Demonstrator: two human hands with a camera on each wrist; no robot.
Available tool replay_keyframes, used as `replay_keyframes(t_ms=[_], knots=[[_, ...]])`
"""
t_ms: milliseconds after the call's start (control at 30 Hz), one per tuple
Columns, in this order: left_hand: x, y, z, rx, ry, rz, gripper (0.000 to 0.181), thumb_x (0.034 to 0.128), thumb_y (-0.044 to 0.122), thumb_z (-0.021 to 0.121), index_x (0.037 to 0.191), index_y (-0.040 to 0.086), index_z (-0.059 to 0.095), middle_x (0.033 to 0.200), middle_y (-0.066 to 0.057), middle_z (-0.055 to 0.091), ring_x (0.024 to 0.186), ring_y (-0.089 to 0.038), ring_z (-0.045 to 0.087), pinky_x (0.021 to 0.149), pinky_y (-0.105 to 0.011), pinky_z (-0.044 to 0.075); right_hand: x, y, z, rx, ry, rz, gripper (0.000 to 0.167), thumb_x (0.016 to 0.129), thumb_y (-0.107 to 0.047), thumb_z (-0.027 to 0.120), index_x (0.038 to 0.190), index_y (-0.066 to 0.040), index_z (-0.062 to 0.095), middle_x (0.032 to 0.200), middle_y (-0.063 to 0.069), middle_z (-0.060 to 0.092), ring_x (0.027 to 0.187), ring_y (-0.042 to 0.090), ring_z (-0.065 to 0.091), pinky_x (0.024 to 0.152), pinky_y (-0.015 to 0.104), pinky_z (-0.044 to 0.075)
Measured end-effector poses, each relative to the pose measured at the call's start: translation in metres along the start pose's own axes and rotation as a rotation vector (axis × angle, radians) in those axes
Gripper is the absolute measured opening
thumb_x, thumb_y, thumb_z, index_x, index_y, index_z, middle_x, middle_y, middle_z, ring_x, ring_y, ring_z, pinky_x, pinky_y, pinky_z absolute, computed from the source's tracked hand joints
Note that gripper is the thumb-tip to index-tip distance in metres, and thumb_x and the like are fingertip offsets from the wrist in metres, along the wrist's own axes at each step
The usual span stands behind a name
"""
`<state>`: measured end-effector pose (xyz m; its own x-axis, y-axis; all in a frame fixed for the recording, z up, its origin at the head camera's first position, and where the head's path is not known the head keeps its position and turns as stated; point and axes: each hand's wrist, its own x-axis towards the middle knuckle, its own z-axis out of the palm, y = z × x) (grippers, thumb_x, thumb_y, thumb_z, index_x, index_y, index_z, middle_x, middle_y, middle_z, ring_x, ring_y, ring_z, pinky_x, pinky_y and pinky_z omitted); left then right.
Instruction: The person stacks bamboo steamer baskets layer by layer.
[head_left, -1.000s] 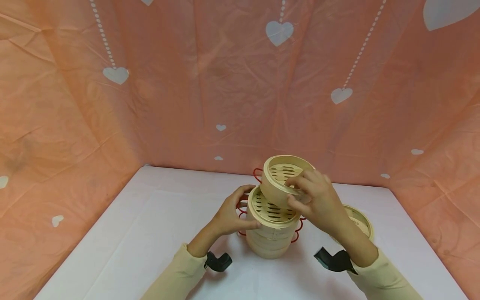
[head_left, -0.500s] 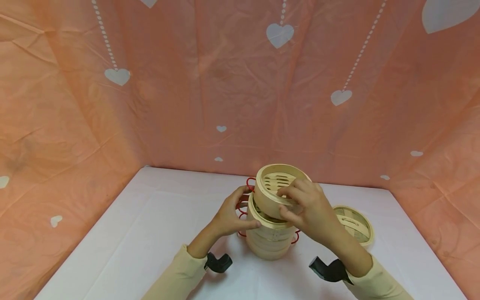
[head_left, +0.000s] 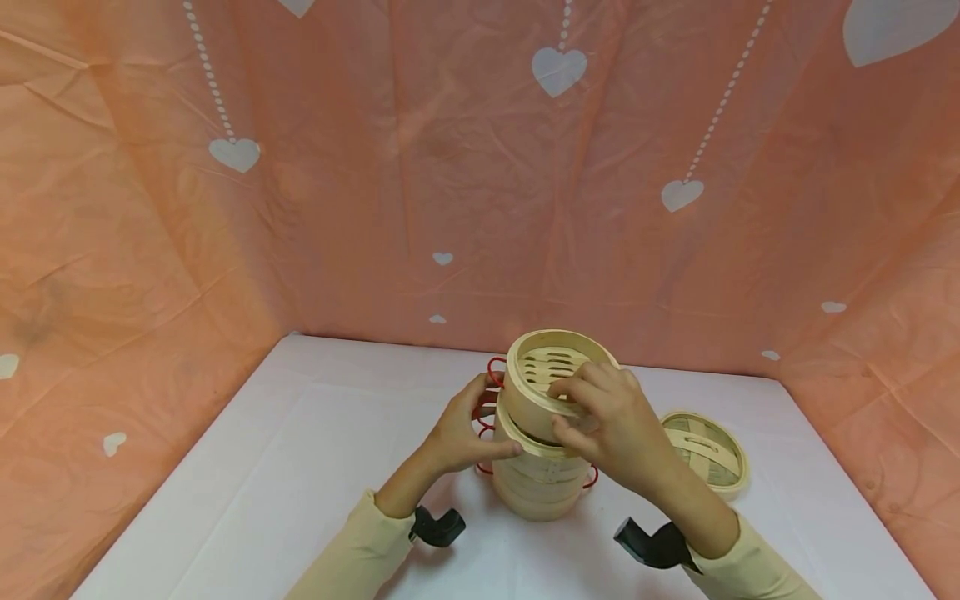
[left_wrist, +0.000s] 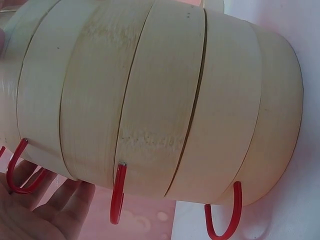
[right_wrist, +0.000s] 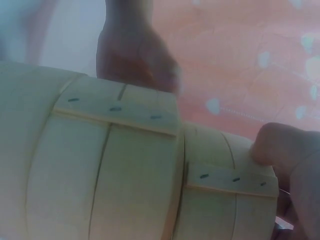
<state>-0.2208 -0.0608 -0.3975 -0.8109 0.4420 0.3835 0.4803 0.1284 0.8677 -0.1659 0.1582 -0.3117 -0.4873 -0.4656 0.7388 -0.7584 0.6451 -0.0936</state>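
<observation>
A stack of bamboo steamer baskets (head_left: 536, 483) with red side loops stands on the white table. On top sits a smaller-looking basket (head_left: 525, 407) with a slatted floor, slightly tilted and offset from the rim below. The right hand (head_left: 615, 425) pinches its near right rim, thumb outside and fingers inside. Around the left of the stack's upper part curls the left hand (head_left: 461, 429), its thumb along the front rim. In the left wrist view, fingers (left_wrist: 65, 205) lie behind the stacked tiers (left_wrist: 150, 100). The right wrist view shows the top basket (right_wrist: 215, 215) against the tier below.
A round woven bamboo lid (head_left: 708, 454) with a strap handle lies on the table to the right of the stack, partly behind the right forearm. Pink cloth (head_left: 480, 167) with pale hearts hangs behind and at both sides of the white table (head_left: 300, 417).
The top basket has come down and to the left onto the stack, with the right hand on its rim. More of the lid shows. The left hand has stayed in place.
</observation>
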Motion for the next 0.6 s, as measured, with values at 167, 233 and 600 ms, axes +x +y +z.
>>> replay_keyframes(t_ms=[167,233,600], knots=[[0.0004,-0.0012,0.0002,0.008,0.001,0.001,0.078,0.0665,0.015,0.087,0.132,0.010,0.046,0.126,-0.010,0.056,0.115,-0.025,0.061,0.093,-0.031,0.052,-0.0005,-0.0021,0.0007,-0.005,-0.003,0.004,0.023,0.070,-0.013,0.072,0.092,-0.015,0.068,0.082,-0.009,0.055,0.076,0.005,0.046,0.071,0.033,0.034],[0.0001,-0.0015,0.0001,0.009,0.002,-0.004,0.078,0.0669,0.017,0.086,0.133,0.011,0.046,0.126,-0.008,0.056,0.115,-0.024,0.060,0.093,-0.030,0.051,-0.0007,-0.0034,0.0003,-0.008,-0.011,0.010,0.022,0.071,-0.014,0.072,0.092,-0.015,0.068,0.082,-0.009,0.055,0.075,0.005,0.045,0.071,0.032,0.034],[0.0001,-0.0024,-0.0002,0.018,0.003,0.002,0.078,0.0668,0.016,0.086,0.134,0.011,0.046,0.127,-0.009,0.056,0.115,-0.025,0.060,0.093,-0.031,0.051,0.0004,-0.0089,-0.0009,-0.031,-0.043,0.023,0.021,0.072,-0.019,0.072,0.092,-0.014,0.068,0.081,-0.008,0.055,0.077,0.005,0.046,0.070,0.032,0.034]])
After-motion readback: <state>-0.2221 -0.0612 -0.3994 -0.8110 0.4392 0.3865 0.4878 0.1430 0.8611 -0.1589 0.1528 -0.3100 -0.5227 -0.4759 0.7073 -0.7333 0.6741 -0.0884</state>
